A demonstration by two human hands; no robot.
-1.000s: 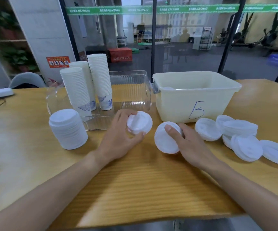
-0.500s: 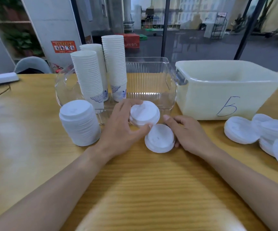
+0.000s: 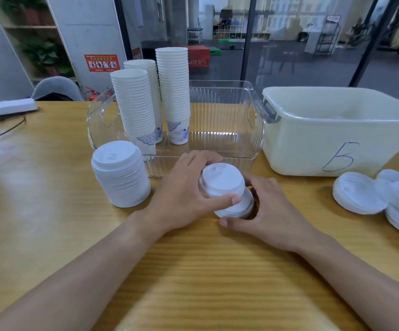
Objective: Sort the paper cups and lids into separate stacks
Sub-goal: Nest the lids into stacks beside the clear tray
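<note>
Your left hand pinched a thin white plastic lid by its rim over a second lid on the wooden surface, which your right hand cupped; light, flexible, probably slippery, they were best held at the rims

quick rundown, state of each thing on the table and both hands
left hand: grips the upper lid
upper lid: tilted, overlapping the lower lid
lower lid: on the table, right hand curled round it
right hand: holds the lower lid
lid stack: upright, beside the clear bin
cup stacks: three, upright in the clear bin
clear bin: open
cream bin: open, marked B
loose lids: unsorted heap
</note>
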